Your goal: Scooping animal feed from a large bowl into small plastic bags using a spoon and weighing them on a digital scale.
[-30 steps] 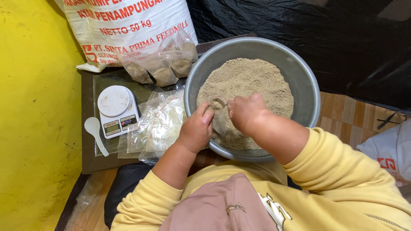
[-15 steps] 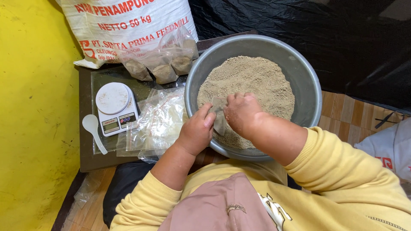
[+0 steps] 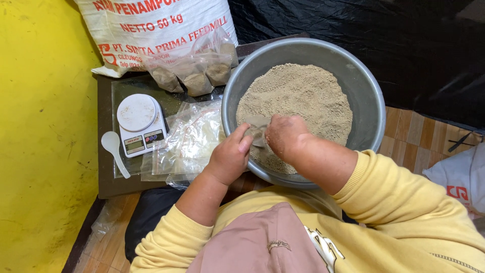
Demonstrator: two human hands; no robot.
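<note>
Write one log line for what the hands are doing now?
left hand: holds small clear bag at basin rim | right hand: in the brown meal | scale: left, untouched

both hands (image 3: 257,144) fill a small bag (image 3: 256,126) over the powder basin (image 3: 371,108).

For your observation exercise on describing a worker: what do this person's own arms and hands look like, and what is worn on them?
Both arms wear pale yellow sweatshirt sleeves with ribbed cuffs, pushed up to leave the forearms bare. The left hand and right hand are bare: no gloves, and no rings or watch show.
</note>
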